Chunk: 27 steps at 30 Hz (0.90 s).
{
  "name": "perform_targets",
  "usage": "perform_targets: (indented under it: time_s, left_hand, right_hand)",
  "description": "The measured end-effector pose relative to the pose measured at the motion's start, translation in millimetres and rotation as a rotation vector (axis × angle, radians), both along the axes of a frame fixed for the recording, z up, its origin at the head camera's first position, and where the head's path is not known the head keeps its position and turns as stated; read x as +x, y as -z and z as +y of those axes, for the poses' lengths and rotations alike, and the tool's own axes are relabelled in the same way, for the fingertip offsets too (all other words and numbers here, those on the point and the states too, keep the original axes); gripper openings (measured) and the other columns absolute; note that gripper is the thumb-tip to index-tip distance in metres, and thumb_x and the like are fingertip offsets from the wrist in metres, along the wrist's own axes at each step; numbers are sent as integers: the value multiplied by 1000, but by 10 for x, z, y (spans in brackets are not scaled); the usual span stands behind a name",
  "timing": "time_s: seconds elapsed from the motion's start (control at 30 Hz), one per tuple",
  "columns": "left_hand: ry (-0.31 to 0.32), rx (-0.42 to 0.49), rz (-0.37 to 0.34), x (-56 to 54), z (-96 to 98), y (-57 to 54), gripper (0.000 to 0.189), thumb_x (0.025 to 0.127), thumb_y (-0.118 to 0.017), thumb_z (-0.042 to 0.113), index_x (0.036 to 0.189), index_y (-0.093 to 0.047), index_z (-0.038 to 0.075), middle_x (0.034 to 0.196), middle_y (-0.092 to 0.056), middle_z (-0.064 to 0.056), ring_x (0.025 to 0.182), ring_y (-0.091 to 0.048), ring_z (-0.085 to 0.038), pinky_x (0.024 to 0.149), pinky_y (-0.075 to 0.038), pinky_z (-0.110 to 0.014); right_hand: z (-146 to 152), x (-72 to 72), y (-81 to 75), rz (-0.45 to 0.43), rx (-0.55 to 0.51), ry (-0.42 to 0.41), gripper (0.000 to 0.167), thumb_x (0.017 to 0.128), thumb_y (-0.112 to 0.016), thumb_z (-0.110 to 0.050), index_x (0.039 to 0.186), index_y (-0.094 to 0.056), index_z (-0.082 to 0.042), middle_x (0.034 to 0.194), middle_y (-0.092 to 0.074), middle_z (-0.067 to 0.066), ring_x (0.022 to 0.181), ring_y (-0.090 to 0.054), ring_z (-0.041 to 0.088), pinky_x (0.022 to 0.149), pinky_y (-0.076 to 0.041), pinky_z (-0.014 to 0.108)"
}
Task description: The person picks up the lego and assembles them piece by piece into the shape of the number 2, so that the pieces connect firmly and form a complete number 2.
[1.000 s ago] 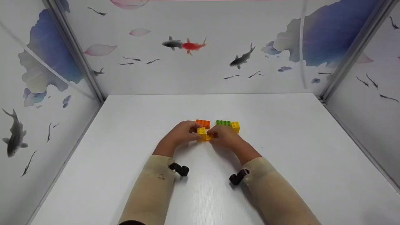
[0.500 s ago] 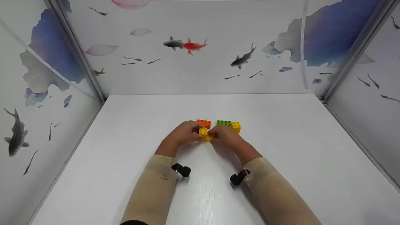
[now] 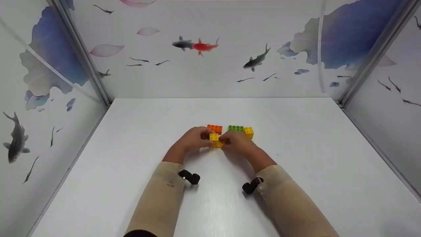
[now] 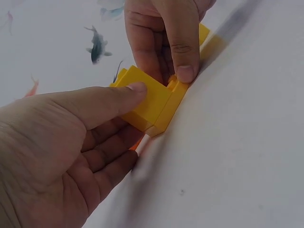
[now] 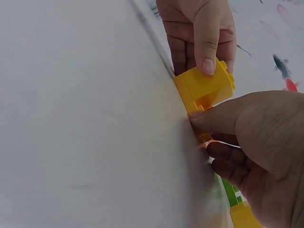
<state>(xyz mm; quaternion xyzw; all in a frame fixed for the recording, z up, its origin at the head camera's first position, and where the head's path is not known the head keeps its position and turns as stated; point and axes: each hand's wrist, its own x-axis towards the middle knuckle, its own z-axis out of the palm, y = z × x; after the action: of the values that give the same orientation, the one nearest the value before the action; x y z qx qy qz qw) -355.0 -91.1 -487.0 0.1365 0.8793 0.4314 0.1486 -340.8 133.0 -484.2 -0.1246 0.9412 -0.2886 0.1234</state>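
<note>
In the head view my left hand [image 3: 194,140] pinches a tall yellow building block [image 3: 213,137], with the thumb on its near face. Under that block is a thin yellow-orange brick [image 4: 175,105], which sticks out to the right and shows a stud. My right hand [image 3: 238,142] pinches this thin brick's right end between thumb and fingers, as the right wrist view shows. The tall block sits on the left part of the thin brick; whether it is fully pressed down I cannot tell. Both pieces are at or just above the table.
An orange brick [image 3: 214,128] lies just behind the hands. A green brick [image 3: 235,127] and another yellow block [image 3: 248,132] stand side by side behind the right hand. The white table [image 3: 148,121] is bordered by printed walls at the back and sides.
</note>
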Motion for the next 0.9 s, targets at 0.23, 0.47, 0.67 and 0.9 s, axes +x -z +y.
perform_targets:
  time_s: [0.23,0.47,0.67,0.9]
  left_hand:
    - [-11,94,-47,-6,-61,84,31,95,-82,19,125,-72,21,126,-72,-1,117,-64,-23,112,-55,-41]
    - [14,119,-40,5,-45,83,31,95,-82,19,124,-71,21,128,-72,-1,119,-66,-21,110,-55,-40]
    - [40,109,-21,18,-25,45,33,96,-81,20,127,-70,24,130,-71,0,123,-65,-21,111,-54,-42]
    - [23,100,-26,30,-42,22,37,95,-84,27,129,-70,28,132,-69,3,124,-64,-21,113,-53,-42]
  right_hand:
    - [-19,2,20,-5,0,-5,38,97,-79,-12,134,-75,-18,129,-75,1,116,-67,23,114,-55,43]
    - [41,-14,30,6,-25,-35,37,99,-77,-18,135,-74,-16,129,-75,3,117,-67,24,112,-55,44]
    - [115,-51,-23,6,-107,9,37,103,-72,-27,139,-71,-16,138,-71,5,127,-65,29,111,-56,48]
    - [64,-172,-111,30,-165,94,48,104,-72,-28,150,-61,-19,152,-61,7,140,-60,30,118,-51,48]
